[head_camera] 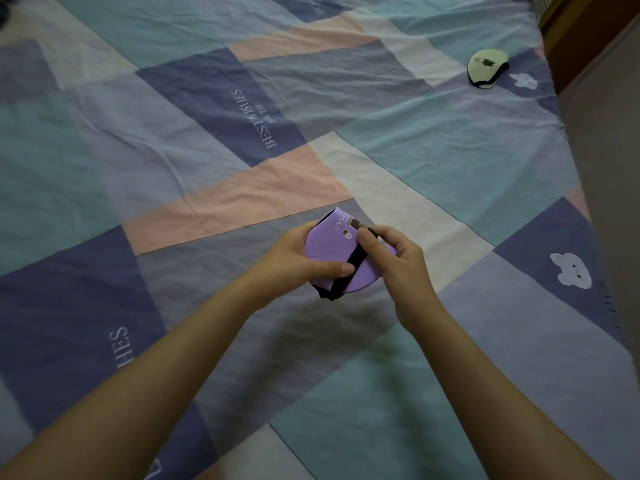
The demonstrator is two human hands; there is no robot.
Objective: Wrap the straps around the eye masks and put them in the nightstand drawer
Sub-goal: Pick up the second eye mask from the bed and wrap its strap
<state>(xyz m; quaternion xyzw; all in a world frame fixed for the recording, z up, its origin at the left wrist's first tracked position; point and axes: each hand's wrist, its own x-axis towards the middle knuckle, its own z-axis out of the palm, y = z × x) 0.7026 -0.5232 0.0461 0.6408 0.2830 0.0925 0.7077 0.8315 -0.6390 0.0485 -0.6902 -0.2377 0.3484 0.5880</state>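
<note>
Above a patchwork bedsheet (214, 188), the left hand (294, 258) grips a folded purple eye mask (327, 249) while the right hand (398, 258) pinches its black strap (349, 268), stretched diagonally across the mask toward the right fingers (367, 237).

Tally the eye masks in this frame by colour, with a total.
Purple eye mask, folded, held by the left hand and right hand: 1
Cream eye mask, lying on the bedsheet: 1
Total: 2
</note>
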